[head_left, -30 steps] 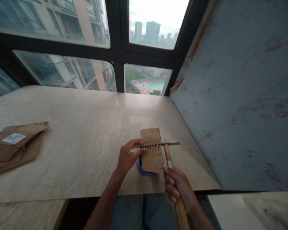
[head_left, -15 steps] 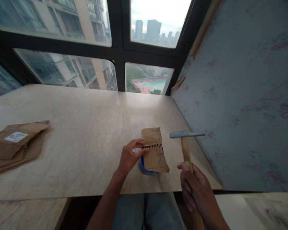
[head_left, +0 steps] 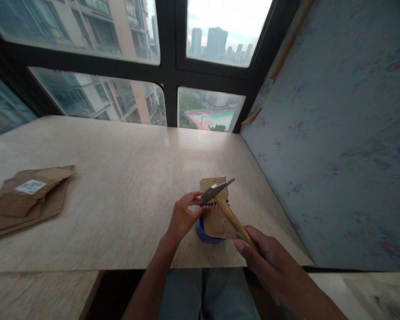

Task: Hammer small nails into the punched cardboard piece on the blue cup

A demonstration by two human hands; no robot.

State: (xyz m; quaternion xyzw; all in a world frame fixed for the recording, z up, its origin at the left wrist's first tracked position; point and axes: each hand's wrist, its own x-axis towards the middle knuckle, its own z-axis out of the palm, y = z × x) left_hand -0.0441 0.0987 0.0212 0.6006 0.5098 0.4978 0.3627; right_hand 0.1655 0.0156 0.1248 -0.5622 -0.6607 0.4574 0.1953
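Observation:
My right hand [head_left: 266, 260] is closed round the wooden handle of a hammer [head_left: 231, 215]. The hammer's metal head lies over the left part of a dark row [head_left: 210, 204] of small pieces that crosses a brown cardboard piece [head_left: 216, 222]; whether it touches cannot be made out. My left hand [head_left: 183, 215] pinches the cardboard's left edge, fingers and thumb on either side of the dark row's end. Under the cardboard stands a blue container [head_left: 206, 238], mostly covered. Small holes dot the cardboard above and below the row.
Folded brown paper packaging [head_left: 30, 200] with a white label lies at the left of the pale countertop [head_left: 120, 186]. A patterned wall [head_left: 336, 146] rises close on the right. Dark-framed windows [head_left: 170, 66] stand behind. The counter's front edge runs above my knees.
The hammer has swung left and down from beside the cardboard to over the dark row. My left hand keeps its place on the cardboard. The view has shifted slightly.

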